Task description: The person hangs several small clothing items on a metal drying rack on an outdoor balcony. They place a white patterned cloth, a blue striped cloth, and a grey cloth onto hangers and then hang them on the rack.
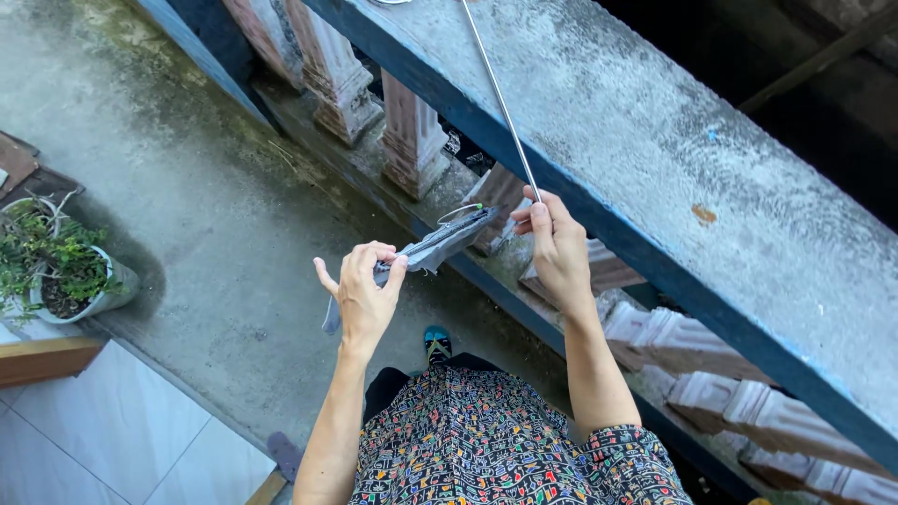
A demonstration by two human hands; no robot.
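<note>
We look down from head height at our own two bare hands, raised in front of a wide, weathered grey concrete railing top with a blue-painted edge (655,159).

Our left hand (365,295) pinches the near end of a narrow grey strip of cloth (440,245). The thumb and fingers (379,257) are closed together on it, with the little finger standing free. A short tail of the strip hangs down below this hand. From the pinch, the strip runs up and to the right, held roughly level in the air, toward our right hand (557,252).

The far end of the strip lies just beside the right hand's fingertips, and we cannot tell whether it touches them. That hand's fingers are closed on a thin, straight, silver metal rod (500,103), gripped at its lower end. The rod rises up and to the left across the railing top to the upper edge of the view.

Below the railing stand pale pink, moulded concrete balusters (412,140). The ground is rough, stained concrete floor (187,187). At the left sits a white pot with a small green plant (65,271). Our patterned, multicoloured garment (496,440) fills the lower centre.
</note>
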